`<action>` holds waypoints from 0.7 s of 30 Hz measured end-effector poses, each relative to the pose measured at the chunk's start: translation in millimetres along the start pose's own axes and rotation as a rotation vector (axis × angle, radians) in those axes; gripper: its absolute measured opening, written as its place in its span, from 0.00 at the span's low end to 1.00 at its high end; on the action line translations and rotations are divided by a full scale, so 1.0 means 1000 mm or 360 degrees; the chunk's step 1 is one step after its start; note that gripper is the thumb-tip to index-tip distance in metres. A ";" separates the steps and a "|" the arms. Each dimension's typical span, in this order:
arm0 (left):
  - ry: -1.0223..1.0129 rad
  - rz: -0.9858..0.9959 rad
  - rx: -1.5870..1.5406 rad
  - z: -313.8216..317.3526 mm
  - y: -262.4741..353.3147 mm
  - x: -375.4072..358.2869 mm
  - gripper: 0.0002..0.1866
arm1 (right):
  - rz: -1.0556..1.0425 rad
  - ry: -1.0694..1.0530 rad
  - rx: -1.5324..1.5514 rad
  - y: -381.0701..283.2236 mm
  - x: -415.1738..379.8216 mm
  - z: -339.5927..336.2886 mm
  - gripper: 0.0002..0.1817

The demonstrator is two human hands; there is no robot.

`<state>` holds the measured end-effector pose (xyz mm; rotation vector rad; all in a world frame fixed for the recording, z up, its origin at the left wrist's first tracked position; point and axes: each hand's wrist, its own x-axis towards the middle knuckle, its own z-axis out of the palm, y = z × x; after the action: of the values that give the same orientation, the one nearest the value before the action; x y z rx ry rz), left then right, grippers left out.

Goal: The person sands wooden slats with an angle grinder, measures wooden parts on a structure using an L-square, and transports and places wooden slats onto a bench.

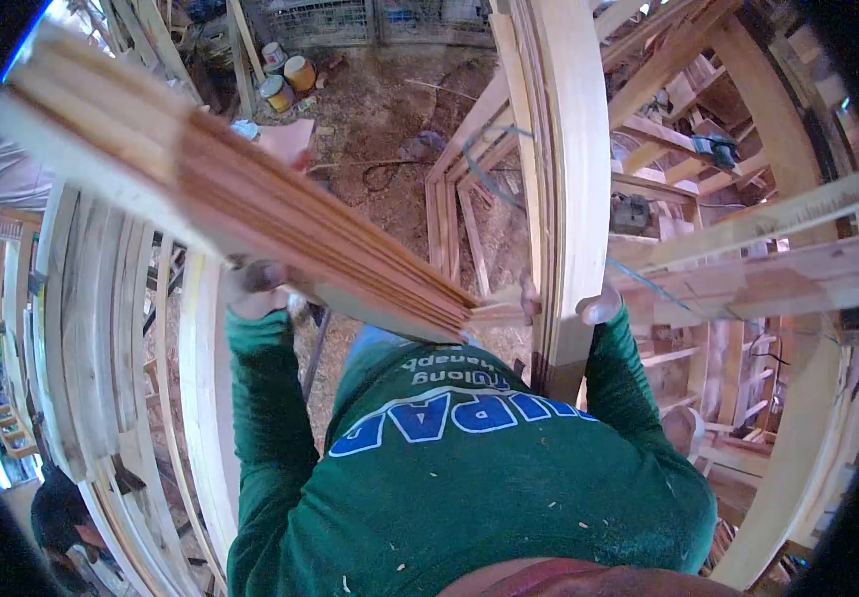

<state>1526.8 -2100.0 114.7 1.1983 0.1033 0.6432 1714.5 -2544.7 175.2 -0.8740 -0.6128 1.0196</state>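
Note:
My left hand point(255, 289) is wrapped around the underside of a thick stack of reddish-brown wooden boards point(290, 219). This stack slants from the upper left down to the front of my green shirt, and its far end is blurred. On the other side, my right hand point(601, 305) grips a second stack of long pale wooden boards point(577, 139). Fingertips show on that stack's left face, and the palm side is on its right. The lower end of the pale stack reaches down against my body. Part of each hand is hidden by the wood.
Long planks point(96, 328) stand along the left, with a person point(61, 517) beyond them at lower left. Wooden frames point(748, 274) and beams fill the right. Paint buckets point(298, 73) sit on the dirt floor point(390, 119) ahead, near a cable point(380, 179).

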 end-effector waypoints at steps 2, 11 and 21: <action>-0.0186 -0.0119 -0.0087 -0.016 -0.040 0.057 0.52 | 0.0084 0.0032 -0.0119 -0.005 0.051 -0.017 0.52; -0.0827 -0.0826 -0.0652 0.089 -0.070 0.285 0.46 | -0.0017 0.0496 -0.0304 -0.020 0.170 -0.045 0.51; -0.0753 -0.0827 -0.0659 0.142 -0.067 0.377 0.46 | -0.0065 0.0790 -0.0214 -0.050 0.197 -0.075 0.56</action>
<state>1920.8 -2038.4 205.7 0.8422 -0.1126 -0.0847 1877.9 -2402.5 187.1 -1.1787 -0.2770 0.6906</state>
